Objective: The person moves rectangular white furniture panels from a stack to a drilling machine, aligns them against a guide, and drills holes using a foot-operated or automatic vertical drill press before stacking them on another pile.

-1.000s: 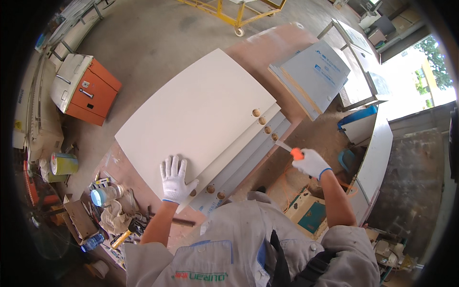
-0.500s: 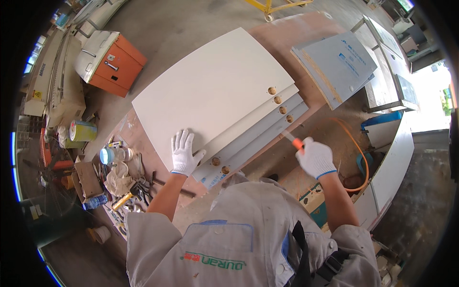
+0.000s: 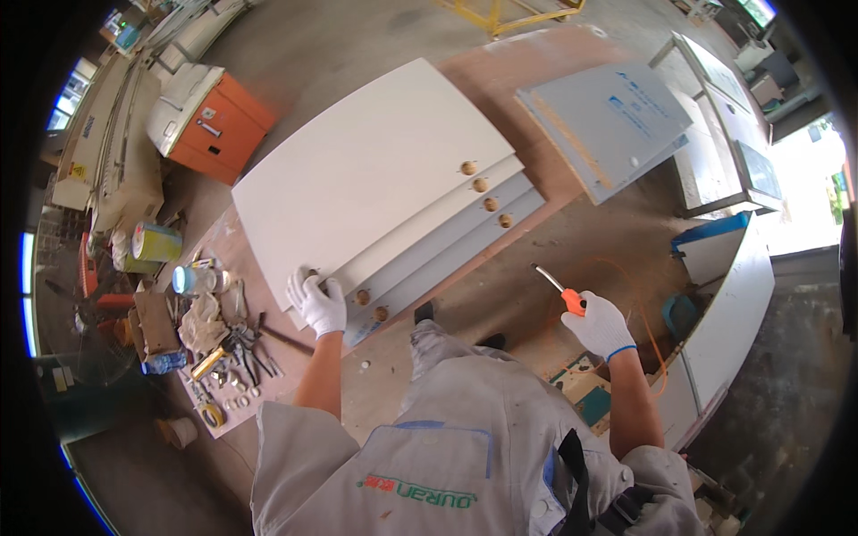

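Observation:
My left hand [image 3: 316, 302], in a white knit glove, rests on the near left corner of the top white panel [image 3: 384, 152]. Its fingers lie apart beside a round hole near that edge. Under this panel lie several others, stepped toward me, white above and grey [image 3: 438, 259] below, with round hinge holes [image 3: 490, 205] near both ends of their edges. My gloved right hand [image 3: 597, 323] is closed around the orange grip of an air blow gun [image 3: 556, 284]. Its bent metal tube points up and left, away from the panels.
Pliers [image 3: 250, 350], a bottle [image 3: 198, 280] and rags share the left end of the brown board [image 3: 295, 362]. Grey panels [image 3: 617, 125] are stacked at its far right. An orange hose [image 3: 657, 344] hangs by my right arm. A metal frame [image 3: 715, 152] stands beyond; an orange cabinet [image 3: 214, 125] is far left.
My left hand has slid left and nearer to the panel's corner. My right hand has drawn back from the stack's edge with the blow gun. The whole view has shifted slightly.

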